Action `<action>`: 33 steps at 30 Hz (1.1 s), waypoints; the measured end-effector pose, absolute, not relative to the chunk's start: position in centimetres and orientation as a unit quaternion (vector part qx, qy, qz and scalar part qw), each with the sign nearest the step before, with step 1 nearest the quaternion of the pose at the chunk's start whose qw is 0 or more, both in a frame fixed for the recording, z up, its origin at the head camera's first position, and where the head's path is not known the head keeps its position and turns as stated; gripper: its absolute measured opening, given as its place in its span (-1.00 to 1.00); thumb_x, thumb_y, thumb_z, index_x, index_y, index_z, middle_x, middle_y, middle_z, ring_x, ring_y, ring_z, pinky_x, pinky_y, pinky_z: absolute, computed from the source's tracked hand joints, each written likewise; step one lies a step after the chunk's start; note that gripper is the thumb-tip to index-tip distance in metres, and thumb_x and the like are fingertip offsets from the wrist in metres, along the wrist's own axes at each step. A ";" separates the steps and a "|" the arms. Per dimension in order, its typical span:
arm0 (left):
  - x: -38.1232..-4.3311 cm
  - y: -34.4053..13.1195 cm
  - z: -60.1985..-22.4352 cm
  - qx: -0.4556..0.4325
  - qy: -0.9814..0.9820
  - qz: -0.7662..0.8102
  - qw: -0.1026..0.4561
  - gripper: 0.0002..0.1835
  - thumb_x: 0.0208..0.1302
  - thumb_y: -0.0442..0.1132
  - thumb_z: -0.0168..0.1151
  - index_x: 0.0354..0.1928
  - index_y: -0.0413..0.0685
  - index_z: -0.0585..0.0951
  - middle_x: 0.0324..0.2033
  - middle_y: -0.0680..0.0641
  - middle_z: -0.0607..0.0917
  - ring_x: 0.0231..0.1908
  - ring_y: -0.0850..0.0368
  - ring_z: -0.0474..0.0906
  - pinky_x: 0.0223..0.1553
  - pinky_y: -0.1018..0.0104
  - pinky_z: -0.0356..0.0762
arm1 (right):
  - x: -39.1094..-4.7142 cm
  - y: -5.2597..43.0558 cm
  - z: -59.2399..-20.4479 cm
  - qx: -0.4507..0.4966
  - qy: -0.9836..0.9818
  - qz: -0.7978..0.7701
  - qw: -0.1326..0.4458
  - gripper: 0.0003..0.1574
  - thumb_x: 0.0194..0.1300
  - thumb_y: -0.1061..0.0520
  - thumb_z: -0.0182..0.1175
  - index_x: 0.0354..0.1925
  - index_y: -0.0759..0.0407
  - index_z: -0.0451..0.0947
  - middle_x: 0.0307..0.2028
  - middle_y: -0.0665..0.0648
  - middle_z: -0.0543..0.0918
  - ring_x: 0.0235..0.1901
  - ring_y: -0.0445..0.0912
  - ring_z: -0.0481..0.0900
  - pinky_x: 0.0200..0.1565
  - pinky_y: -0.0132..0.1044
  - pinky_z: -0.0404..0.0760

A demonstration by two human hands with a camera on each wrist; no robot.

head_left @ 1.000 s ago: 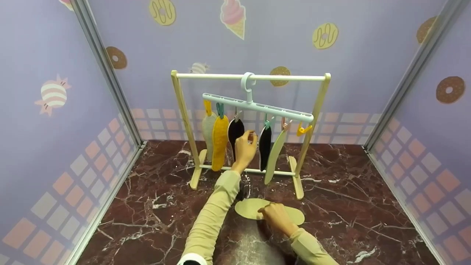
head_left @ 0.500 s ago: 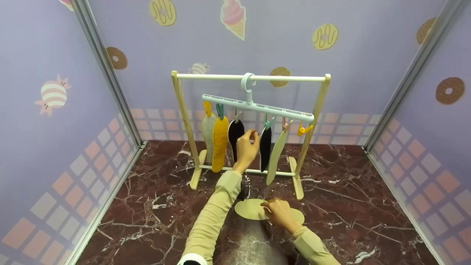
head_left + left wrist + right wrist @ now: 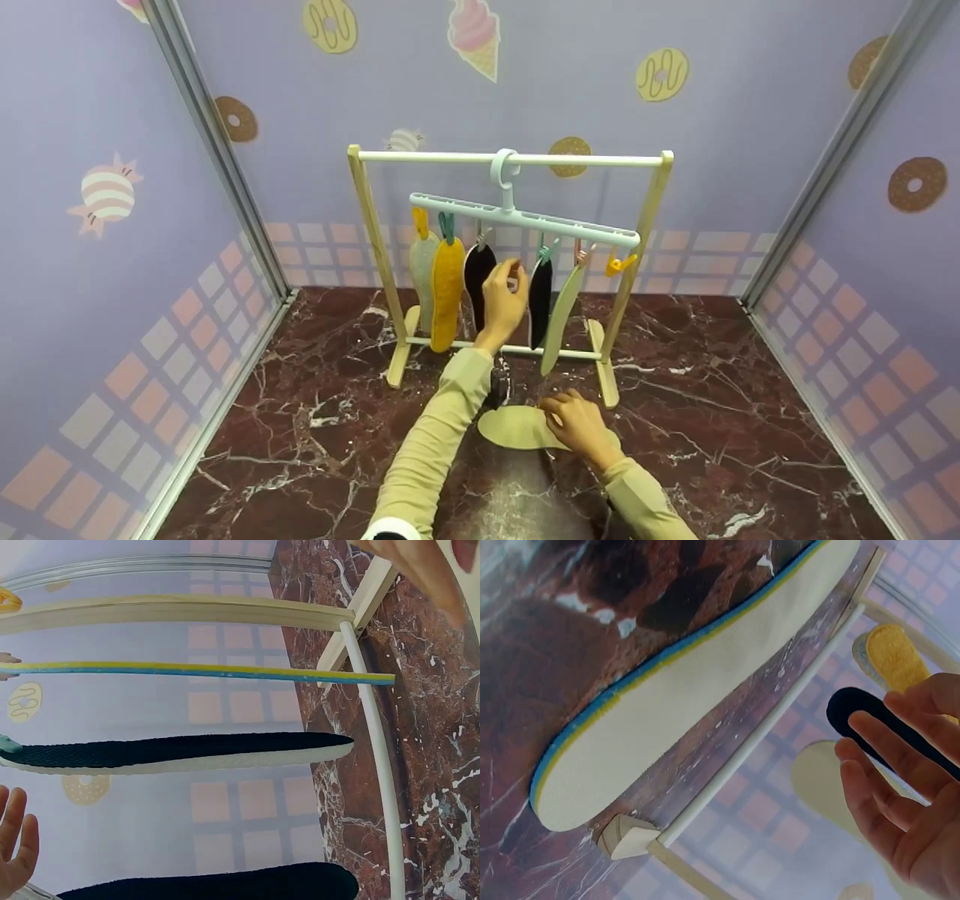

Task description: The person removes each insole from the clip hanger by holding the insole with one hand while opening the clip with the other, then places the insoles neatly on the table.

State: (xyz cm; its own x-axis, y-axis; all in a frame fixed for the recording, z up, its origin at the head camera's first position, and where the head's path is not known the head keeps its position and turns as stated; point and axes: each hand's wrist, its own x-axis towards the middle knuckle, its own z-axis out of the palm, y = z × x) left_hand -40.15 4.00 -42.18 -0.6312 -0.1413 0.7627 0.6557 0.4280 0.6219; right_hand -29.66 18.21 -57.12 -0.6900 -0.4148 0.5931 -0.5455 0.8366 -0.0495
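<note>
My left hand (image 3: 504,300) is raised in front of the rack, between two hanging black insoles, its fingers loosely bent. In the left wrist view, nothing lies between the fingers of the left hand (image 3: 16,844). Below, my right hand (image 3: 579,427) is just over a beige insole (image 3: 517,427) lying on the marble surface and covers part of it in the head view. The right wrist view shows the right hand (image 3: 922,795) with relaxed fingers and nothing in them. There, the beige insole (image 3: 682,682) shows a yellow and blue edge.
A wooden rack (image 3: 517,158) carries a tilted pale hanger (image 3: 525,219). From its clips hang a grey insole (image 3: 424,277), a yellow one (image 3: 448,296), black insoles (image 3: 540,304) and a beige one (image 3: 562,319). An orange clip (image 3: 619,264) at the right end holds nothing.
My right hand has moved forward and slightly right over the lying insole, uncovering more of its left part. The left hand has shifted a little to the right.
</note>
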 end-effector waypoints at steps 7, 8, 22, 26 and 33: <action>-39.9 4.6 -41.6 -0.192 -0.730 -0.524 0.393 -0.79 0.15 -0.42 0.03 -0.19 -0.38 0.53 -0.37 -0.23 0.62 -0.45 0.04 0.58 -0.41 0.42 0.57 | -30.3 19.0 -56.2 0.243 -0.906 0.124 0.323 -0.64 -0.10 0.14 0.26 -0.21 0.04 0.59 -0.38 0.05 0.66 -0.36 -0.03 0.51 -0.42 -0.22 0.53; -39.9 4.7 -41.5 -0.195 -0.728 -0.526 0.394 -0.79 0.15 -0.43 0.03 -0.18 -0.38 0.53 -0.37 -0.24 0.62 -0.44 0.04 0.58 -0.40 0.41 0.57 | -30.4 19.1 -56.1 0.241 -0.904 0.131 0.327 -0.63 -0.09 0.14 0.26 -0.19 0.06 0.59 -0.37 0.06 0.66 -0.36 -0.03 0.51 -0.40 -0.21 0.53; -39.3 5.7 -41.0 -0.224 -0.730 -0.522 0.379 -0.75 0.15 -0.41 0.02 -0.14 -0.39 0.52 -0.32 -0.21 0.64 -0.38 0.04 0.58 -0.34 0.51 0.54 | -31.4 19.8 -54.9 0.206 -0.877 0.226 0.372 -0.56 -0.02 0.19 0.24 -0.08 0.16 0.49 -0.30 0.12 0.66 -0.32 -0.03 0.51 -0.36 -0.20 0.50; -39.3 5.9 -40.9 -0.236 -0.730 -0.521 0.374 -0.75 0.15 -0.42 0.02 -0.14 -0.39 0.52 -0.33 -0.21 0.64 -0.34 0.05 0.59 -0.33 0.47 0.55 | -31.5 19.8 -54.7 0.196 -0.873 0.242 0.376 -0.50 0.00 0.19 0.21 -0.02 0.25 0.45 -0.26 0.20 0.64 -0.30 0.01 0.51 -0.34 -0.17 0.50; -39.0 6.3 -40.7 -0.264 -0.725 -0.525 0.361 -0.74 0.17 -0.41 0.01 -0.11 -0.38 0.50 -0.32 -0.23 0.63 -0.33 0.02 0.58 -0.31 0.45 0.56 | -31.9 19.6 -54.1 0.178 -0.863 0.274 0.385 -0.41 0.02 0.20 0.22 0.06 0.30 0.38 -0.18 0.27 0.61 -0.21 0.09 0.55 -0.17 -0.08 0.49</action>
